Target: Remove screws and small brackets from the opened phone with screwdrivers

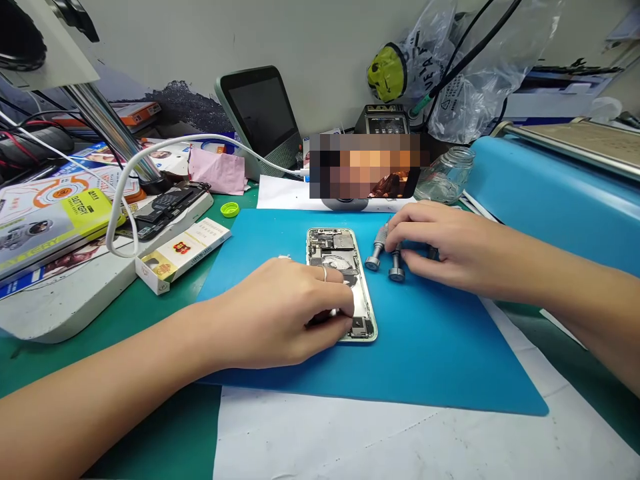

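Pressed the left hand [295,310] down on the lower half of the phone [340,257], fingers curled in, thumb tip close against the forefinger; could not tell whether anything small sat pinched between them. Wore a ring [325,273] on one finger of that hand. Laid the right hand [440,243] over the far ends of two screwdrivers [376,255] just right of the phone, fingers bent across the ridged metal handles, thumb tucked low beside them; could not make out whether clamped on either or merely touching

Had the phone lying flat with its back off and its insides showing, pointing away from the body near the middle of a blue mat [425,347], upper half bare, lower half under the left hand. Saw both screwdrivers flat on the mat side by side, wide round ends toward the body, near the phone but apart from it

Found the mat resting partly on a green tabletop [165,433] and partly on white paper [350,440] at its near edge. Noted a green bottle cap [230,209] just off the mat's far left corner and a long white box [183,255] left of the mat. Spotted a second phone [165,203] farther left under a looping white cable [150,150], a glass jar [445,175] beyond the right hand, and a dark-screened tablet [260,117] upright near the wall
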A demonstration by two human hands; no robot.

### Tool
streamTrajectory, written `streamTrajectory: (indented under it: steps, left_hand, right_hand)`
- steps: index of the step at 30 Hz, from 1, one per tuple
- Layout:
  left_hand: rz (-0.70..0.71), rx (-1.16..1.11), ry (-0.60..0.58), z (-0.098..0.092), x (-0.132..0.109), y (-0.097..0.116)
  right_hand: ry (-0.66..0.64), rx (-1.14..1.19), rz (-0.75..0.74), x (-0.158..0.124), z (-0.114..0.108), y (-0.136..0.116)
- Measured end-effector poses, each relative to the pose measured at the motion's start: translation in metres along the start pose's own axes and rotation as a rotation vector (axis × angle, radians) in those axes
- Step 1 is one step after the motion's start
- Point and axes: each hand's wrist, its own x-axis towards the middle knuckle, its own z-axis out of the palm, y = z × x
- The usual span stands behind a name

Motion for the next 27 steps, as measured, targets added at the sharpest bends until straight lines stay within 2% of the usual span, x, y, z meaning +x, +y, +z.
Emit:
streamTrajectory:
  steps: [16, 22, 27]
  left_hand:
    - [-0.018, -0.015, 0.012, -0.001, -0.001, 0.000]
    - [-0.014, -0.011, 0.020, 0.000, -0.001, -0.001]
    - [-0.004, -0.008, 0.028, 0.000, 0.001, 0.000]
  right_hand:
    - [0.045, -0.004, -0.029, 0.003, -0.003, -0.008]
    - [0.158, -0.066, -0.035, 0.002, 0.006, -0.009]
    - [0.142, -0.050, -0.036, 0.005, 0.012, -0.011]
